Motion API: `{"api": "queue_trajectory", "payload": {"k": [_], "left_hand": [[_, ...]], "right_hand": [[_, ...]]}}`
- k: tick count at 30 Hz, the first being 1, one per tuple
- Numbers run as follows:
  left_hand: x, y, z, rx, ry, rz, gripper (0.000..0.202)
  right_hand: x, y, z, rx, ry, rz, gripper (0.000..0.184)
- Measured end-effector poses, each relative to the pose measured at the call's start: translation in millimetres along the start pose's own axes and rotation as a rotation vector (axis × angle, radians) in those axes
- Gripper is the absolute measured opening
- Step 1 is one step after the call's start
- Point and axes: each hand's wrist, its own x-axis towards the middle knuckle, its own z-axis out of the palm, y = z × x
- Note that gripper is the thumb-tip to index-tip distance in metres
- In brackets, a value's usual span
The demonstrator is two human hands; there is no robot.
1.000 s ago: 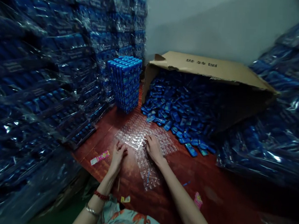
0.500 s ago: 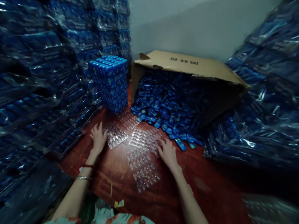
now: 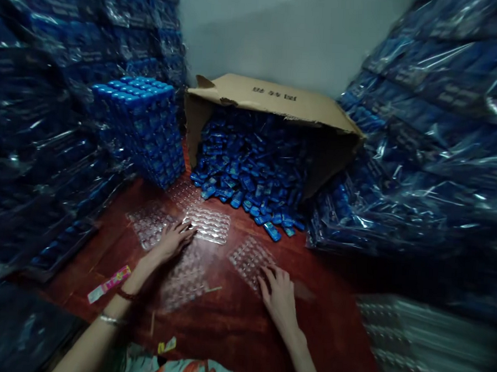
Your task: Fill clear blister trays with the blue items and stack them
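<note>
Several clear plastic blister trays lie on the red-brown surface in front of me. My left hand (image 3: 174,240) is open, fingers stretched over the near left edge of the middle blister tray (image 3: 209,227). Another blister tray (image 3: 146,225) lies left of that hand, and a further one (image 3: 185,282) lies below it, partly blurred. My right hand (image 3: 278,296) is open too, its curved fingertips at the right edge of a separate blister tray (image 3: 248,258). Whether they pinch the edge I cannot tell. A blister tray (image 3: 184,194) farther back touches the foot of a blue stack.
A cardboard box (image 3: 290,102) on its side spills small blue packets (image 3: 249,180). Left of it rises a stack of blue-filled trays (image 3: 143,130). Film-wrapped blue packs (image 3: 433,151) flank both sides. A pile of clear trays (image 3: 427,345) stands at lower right. A pink-yellow wrapper (image 3: 110,284) lies left.
My left hand has moved right onto the middle trays. My right hand has come nearer, and the right tray now lies apart from the middle one. The view has turned right.
</note>
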Motion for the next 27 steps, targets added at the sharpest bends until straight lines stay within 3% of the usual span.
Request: {"api": "queue_trajectory", "payload": {"k": [3,5,9,12,15,18,22,25,27], "left_hand": [[-1,-15,-6.2,0.000,0.010,0.018,0.042],[8,-5,-11.1,-0.034,0.076,0.073,0.044],[50,56,-14.0,-0.134,0.142,0.274,0.043],[83,97,-7.4,-0.094,0.070,0.348,0.043],[94,103,-1.2,-0.039,0.008,0.353,0.037],[82,79,-0.7,-0.006,-0.007,0.295,0.030],[79,45,-5.4,-0.127,-0.022,0.235,0.035],[116,36,-15.8,-0.373,0.220,0.164,0.046],[157,37,-30.0,-0.469,0.407,0.068,0.049]], "right_hand": [[-3,3,-8,0.151,-0.025,-0.106,0.024],[17,7,-11,0.228,0.038,-0.096,0.025],[105,15,-9,0.224,0.197,-0.006,0.036],[182,9,-4,0.050,0.100,0.086,0.046],[227,-4,3,-0.078,-0.007,0.079,0.046],[226,-11,16,-0.105,-0.019,0.022,0.045],[187,-8,37,-0.045,0.047,-0.069,0.047],[174,1,36,0.075,0.090,-0.146,0.044],[185,11,23,0.165,0.168,-0.141,0.046]]}}
